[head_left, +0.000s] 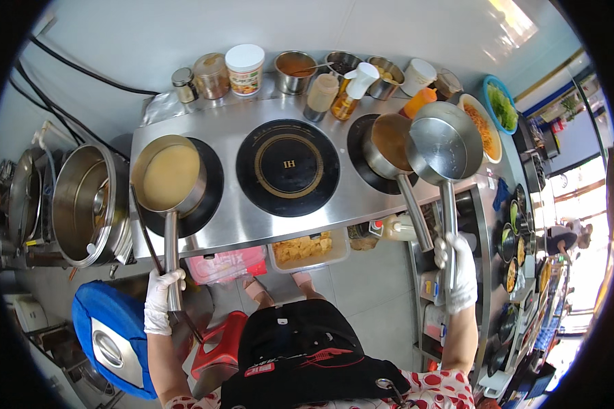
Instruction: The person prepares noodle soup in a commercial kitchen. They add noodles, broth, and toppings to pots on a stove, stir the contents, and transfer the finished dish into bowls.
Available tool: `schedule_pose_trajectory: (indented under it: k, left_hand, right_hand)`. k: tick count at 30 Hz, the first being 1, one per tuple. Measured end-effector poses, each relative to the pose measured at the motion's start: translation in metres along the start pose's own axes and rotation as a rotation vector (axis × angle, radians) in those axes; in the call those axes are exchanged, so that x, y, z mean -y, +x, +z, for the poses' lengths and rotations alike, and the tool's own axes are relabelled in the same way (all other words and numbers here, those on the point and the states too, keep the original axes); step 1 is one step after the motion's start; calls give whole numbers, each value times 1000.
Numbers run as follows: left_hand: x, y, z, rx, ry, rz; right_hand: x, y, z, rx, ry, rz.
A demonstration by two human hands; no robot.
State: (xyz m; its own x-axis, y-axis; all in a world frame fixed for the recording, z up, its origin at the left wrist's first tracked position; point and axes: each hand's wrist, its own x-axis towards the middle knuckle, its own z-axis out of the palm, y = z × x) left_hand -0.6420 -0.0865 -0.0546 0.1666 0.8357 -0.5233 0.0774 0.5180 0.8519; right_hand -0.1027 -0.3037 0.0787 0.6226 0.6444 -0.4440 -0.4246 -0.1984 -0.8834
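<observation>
My left hand (161, 296), in a white glove, has its thumb over the handle of a steel saucepan (204, 176) and also holds long dark sticks (146, 225), probably chopsticks. Cloudy yellowish liquid (171, 176) fills much of this pan, which sits off-centre on the left hob plate (212, 166). My gloved right hand (458, 273) grips the handle of another steel saucepan (445, 138), with a shiny inside and perhaps a little clear liquid. That pan overlaps a third saucepan (389, 143) of brown liquid on the right hob plate (358, 135).
The middle induction plate (288, 163) lies between the pans. Along the wall stand a white-lidded tub (244, 69), a steel pot of reddish sauce (295, 71) and a spray bottle (358, 84). A deep steel pot (82, 204) is at left. Below sits a food tub (309, 250).
</observation>
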Motion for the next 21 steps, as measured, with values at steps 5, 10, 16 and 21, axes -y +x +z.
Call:
schedule_pose_trajectory:
  k: [5, 10, 16, 21]
  left_hand:
    - [-2, -2, 3, -14, 46, -3]
    - [0, 0, 2, 31, 21, 5]
    - [12, 4, -2, 5, -26, -22]
    - [18, -3, 2, 4, -72, -34]
  right_hand:
    - [-24, -43, 27, 180, 184, 138]
    - [-64, -33, 80, 409, 195, 377]
    - [-115, 2, 149, 587, 208, 486]
    - [-138, 26, 201, 612, 122, 496]
